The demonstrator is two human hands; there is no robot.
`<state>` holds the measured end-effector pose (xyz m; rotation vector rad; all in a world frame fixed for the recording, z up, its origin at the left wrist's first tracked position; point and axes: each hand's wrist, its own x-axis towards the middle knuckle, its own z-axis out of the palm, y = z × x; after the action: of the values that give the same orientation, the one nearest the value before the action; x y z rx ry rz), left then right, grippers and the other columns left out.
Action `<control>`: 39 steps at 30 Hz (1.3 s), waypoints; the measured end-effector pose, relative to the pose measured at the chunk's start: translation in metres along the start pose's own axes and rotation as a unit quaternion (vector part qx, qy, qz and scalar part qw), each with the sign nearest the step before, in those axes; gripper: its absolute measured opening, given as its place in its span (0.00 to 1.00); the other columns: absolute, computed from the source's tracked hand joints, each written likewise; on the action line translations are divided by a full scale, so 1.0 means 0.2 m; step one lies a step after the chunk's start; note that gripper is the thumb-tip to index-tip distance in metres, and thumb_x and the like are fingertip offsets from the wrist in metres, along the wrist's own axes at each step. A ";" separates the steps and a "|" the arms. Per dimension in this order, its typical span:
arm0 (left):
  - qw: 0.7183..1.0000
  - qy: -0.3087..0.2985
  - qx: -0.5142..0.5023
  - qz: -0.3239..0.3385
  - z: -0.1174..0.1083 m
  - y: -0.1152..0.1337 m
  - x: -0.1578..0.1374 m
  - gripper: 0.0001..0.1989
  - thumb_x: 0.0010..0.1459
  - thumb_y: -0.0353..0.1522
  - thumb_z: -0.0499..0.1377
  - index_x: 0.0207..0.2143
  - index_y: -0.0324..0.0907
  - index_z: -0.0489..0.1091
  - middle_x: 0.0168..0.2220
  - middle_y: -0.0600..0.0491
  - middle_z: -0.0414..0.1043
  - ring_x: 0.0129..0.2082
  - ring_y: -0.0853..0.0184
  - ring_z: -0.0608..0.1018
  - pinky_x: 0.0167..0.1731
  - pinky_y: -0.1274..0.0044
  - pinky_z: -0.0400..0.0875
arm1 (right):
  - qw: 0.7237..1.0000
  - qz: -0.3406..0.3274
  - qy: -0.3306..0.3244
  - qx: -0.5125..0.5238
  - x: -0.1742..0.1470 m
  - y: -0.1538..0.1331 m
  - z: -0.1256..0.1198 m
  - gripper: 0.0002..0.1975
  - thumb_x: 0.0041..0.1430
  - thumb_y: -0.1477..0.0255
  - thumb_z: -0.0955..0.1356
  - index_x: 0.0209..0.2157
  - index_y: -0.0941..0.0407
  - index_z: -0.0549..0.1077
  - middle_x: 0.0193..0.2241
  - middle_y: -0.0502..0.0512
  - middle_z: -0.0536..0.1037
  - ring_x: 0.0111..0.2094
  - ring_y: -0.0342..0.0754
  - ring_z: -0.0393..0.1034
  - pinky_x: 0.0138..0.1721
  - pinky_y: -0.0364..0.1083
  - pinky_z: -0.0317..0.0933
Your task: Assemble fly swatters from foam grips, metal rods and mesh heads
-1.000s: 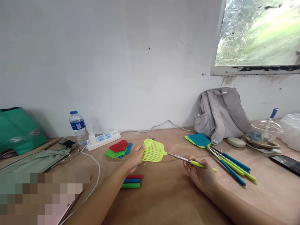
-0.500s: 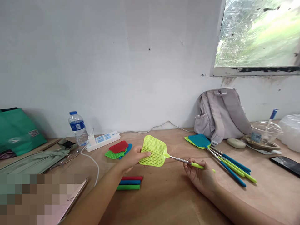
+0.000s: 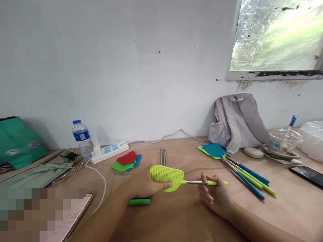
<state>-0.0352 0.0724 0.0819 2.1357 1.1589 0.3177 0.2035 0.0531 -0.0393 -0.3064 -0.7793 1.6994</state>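
Observation:
My left hand (image 3: pixel 148 183) grips the yellow-green mesh head of a fly swatter (image 3: pixel 168 176), thumb on top. From the head a metal rod runs right into a yellow-green handle, which my right hand (image 3: pixel 214 193) holds between its fingers. Under and beside my left forearm lie a green handle (image 3: pixel 140 201) and a blue one, partly hidden. Behind the swatter head, metal rods (image 3: pixel 164 157) rest on the table. Further left is a small pile of red, green and blue swatter heads (image 3: pixel 127 158). Several whole blue and yellow-green fly swatters (image 3: pixel 214 150) lie together at the right.
At the back left stand a water bottle (image 3: pixel 82 137) and a power strip (image 3: pixel 110 152) with a white cable. A grey backpack (image 3: pixel 238 122) leans on the wall. To the right are a plastic cup (image 3: pixel 285 141) and a black phone (image 3: pixel 308 175); a green bag (image 3: pixel 21 143) sits far left.
The swatter head has come down and tilted flatter, with my left hand moving along with it. The metal rods behind it have come into view. My right hand's fingers have shifted on the handle.

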 end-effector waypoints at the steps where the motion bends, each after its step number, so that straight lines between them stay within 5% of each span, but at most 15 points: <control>1: 1.000 -0.002 0.020 0.015 0.00 0.01 -0.01 0.11 0.50 0.39 0.58 0.35 0.44 0.72 0.30 0.58 0.75 0.28 0.68 0.74 0.27 0.80 0.64 | 1.000 -0.002 -0.007 0.006 0.00 0.00 0.01 0.10 0.52 0.68 0.60 0.22 0.56 0.67 0.14 0.47 0.65 0.09 0.35 0.47 0.10 0.36 0.42; 6: 0.980 -0.003 0.118 0.162 -0.03 0.06 -0.03 0.07 0.55 0.34 0.54 0.27 0.42 0.68 0.25 0.59 0.69 0.27 0.72 0.69 0.26 0.82 0.59 | 0.999 0.000 -0.019 0.030 -0.02 0.01 0.03 0.10 0.52 0.69 0.60 0.21 0.56 0.67 0.15 0.47 0.66 0.10 0.35 0.46 0.11 0.36 0.42; 12: 0.955 0.009 0.158 0.251 -0.05 0.03 -0.02 0.10 0.60 0.33 0.49 0.32 0.42 0.69 0.28 0.55 0.69 0.29 0.71 0.69 0.29 0.81 0.60 | 1.000 0.007 -0.009 0.009 -0.01 0.01 0.05 0.09 0.50 0.66 0.61 0.22 0.55 0.65 0.15 0.46 0.64 0.10 0.36 0.46 0.12 0.37 0.43; 16: 0.958 0.006 0.139 0.252 -0.10 0.02 -0.02 0.13 0.60 0.37 0.49 0.35 0.43 0.71 0.32 0.54 0.71 0.32 0.70 0.71 0.31 0.81 0.62 | 0.998 -0.008 0.043 -0.039 0.01 -0.06 0.07 0.07 0.46 0.66 0.64 0.23 0.56 0.66 0.16 0.45 0.63 0.12 0.35 0.49 0.14 0.38 0.47; 21: 0.973 0.050 0.119 0.194 -0.23 0.00 -0.06 0.15 0.58 0.41 0.51 0.35 0.44 0.74 0.31 0.53 0.74 0.30 0.68 0.72 0.29 0.80 0.63 | 0.967 -0.117 0.105 -0.203 0.02 -0.25 0.03 0.09 0.43 0.75 0.72 0.25 0.56 0.66 0.20 0.43 0.65 0.15 0.34 0.55 0.15 0.36 0.50; 23: 0.968 0.050 0.115 0.215 -0.27 -0.02 -0.06 0.15 0.57 0.41 0.52 0.34 0.45 0.75 0.31 0.52 0.75 0.31 0.66 0.73 0.31 0.79 0.64 | 0.929 -0.082 0.050 -0.357 -0.01 -0.30 0.02 0.09 0.45 0.75 0.72 0.25 0.56 0.67 0.20 0.45 0.68 0.18 0.38 0.61 0.18 0.38 0.54; 26: 0.964 0.066 0.134 0.220 -0.26 -0.04 -0.05 0.14 0.56 0.40 0.53 0.30 0.44 0.75 0.30 0.51 0.75 0.31 0.65 0.73 0.34 0.78 0.65 | 0.824 -0.002 -0.031 -0.566 -0.06 -0.30 0.06 0.04 0.52 0.72 0.68 0.31 0.55 0.69 0.22 0.48 0.71 0.20 0.41 0.66 0.20 0.40 0.57; 28: 0.963 0.132 0.144 0.188 -0.22 -0.06 -0.01 0.11 0.53 0.39 0.55 0.31 0.44 0.74 0.32 0.52 0.75 0.33 0.64 0.74 0.36 0.77 0.65 | 0.753 0.033 -0.064 -0.654 -0.10 -0.27 0.12 0.06 0.57 0.70 0.64 0.36 0.53 0.70 0.24 0.48 0.72 0.18 0.40 0.66 0.20 0.40 0.57; 31: 0.947 0.279 0.124 0.104 -0.16 -0.09 0.04 0.21 0.51 0.40 0.55 0.48 0.45 0.64 0.46 0.50 0.70 0.43 0.61 0.72 0.41 0.74 0.66 | 0.661 -0.003 -0.072 -0.747 -0.11 -0.27 0.18 0.08 0.58 0.67 0.62 0.37 0.52 0.71 0.25 0.50 0.74 0.22 0.44 0.68 0.25 0.43 0.59; 33: 0.940 0.314 0.126 0.046 -0.13 -0.12 0.07 0.24 0.53 0.39 0.53 0.53 0.44 0.57 0.52 0.48 0.63 0.48 0.60 0.70 0.43 0.72 0.65 | 0.616 -0.073 -0.016 -0.784 -0.09 -0.32 0.15 0.10 0.57 0.66 0.63 0.39 0.50 0.72 0.29 0.53 0.76 0.29 0.49 0.71 0.30 0.46 0.60; 36: 0.951 0.243 0.190 0.008 -0.14 -0.16 0.08 0.16 0.53 0.37 0.51 0.44 0.42 0.64 0.48 0.47 0.67 0.45 0.59 0.71 0.43 0.71 0.64 | 0.569 -0.132 0.120 -0.803 -0.05 -0.45 0.01 0.11 0.55 0.65 0.64 0.40 0.50 0.73 0.34 0.55 0.78 0.35 0.53 0.71 0.35 0.48 0.61; 39: 0.954 0.185 0.234 -0.019 -0.16 -0.19 0.08 0.13 0.52 0.36 0.52 0.38 0.42 0.68 0.43 0.48 0.71 0.42 0.58 0.73 0.40 0.71 0.65 | 0.499 -0.152 0.248 -0.816 -0.06 -0.56 -0.15 0.10 0.53 0.65 0.65 0.35 0.52 0.75 0.32 0.57 0.78 0.31 0.52 0.71 0.32 0.48 0.63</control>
<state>-0.0670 0.1134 0.0797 2.5274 1.6172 0.4778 0.3102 0.0634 0.0078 -1.7169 -1.6270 -0.0769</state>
